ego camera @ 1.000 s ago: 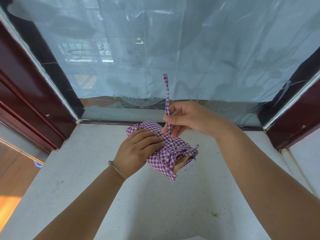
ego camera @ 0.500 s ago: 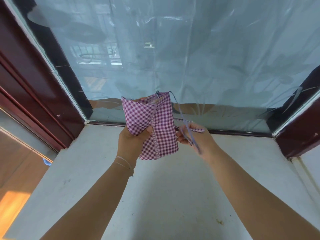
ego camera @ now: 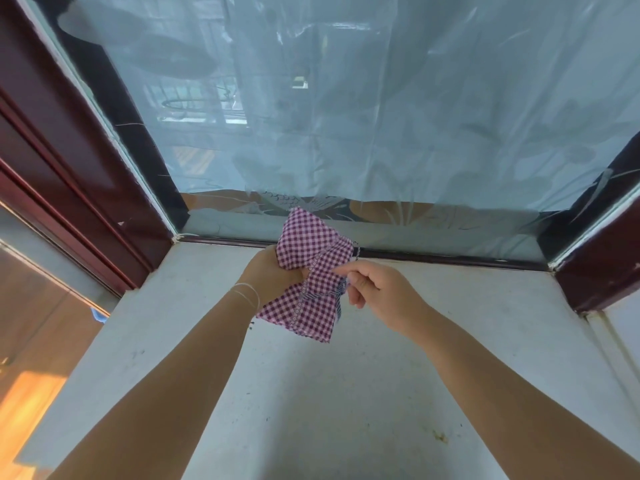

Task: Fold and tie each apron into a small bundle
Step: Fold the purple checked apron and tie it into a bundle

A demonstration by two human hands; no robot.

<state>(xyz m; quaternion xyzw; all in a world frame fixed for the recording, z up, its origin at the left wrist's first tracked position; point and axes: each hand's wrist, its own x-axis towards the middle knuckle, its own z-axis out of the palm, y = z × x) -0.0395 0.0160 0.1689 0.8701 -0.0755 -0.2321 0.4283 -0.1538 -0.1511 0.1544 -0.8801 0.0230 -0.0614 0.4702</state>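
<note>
Folded apron (ego camera: 311,271), purple-and-white gingham, was held upright above the far part of the sill, toward 12 o'clock from the viewer. The left hand (ego camera: 273,278) gripped the bundle at its 9 o'clock edge, fingers hidden behind the cloth. The right hand (ego camera: 374,292), at the bundle's 3 o'clock side, pinched the thin tie strap (ego camera: 341,289) between thumb and forefinger, the other fingers curled.

Judged step: winding the strap around the folded cloth before knotting. To do it well, the left grip would need to keep the folds squeezed flat while the right kept the strap taut and led each turn across the middle, so no layer slips out.

The sill (ego camera: 311,393) was pale speckled stone with small dark specks and a brownish stain toward 5 o'clock. Beyond it stood a window (ego camera: 346,116) covered in wrinkled translucent film, framed in dark red wood (ego camera: 69,150).
</note>
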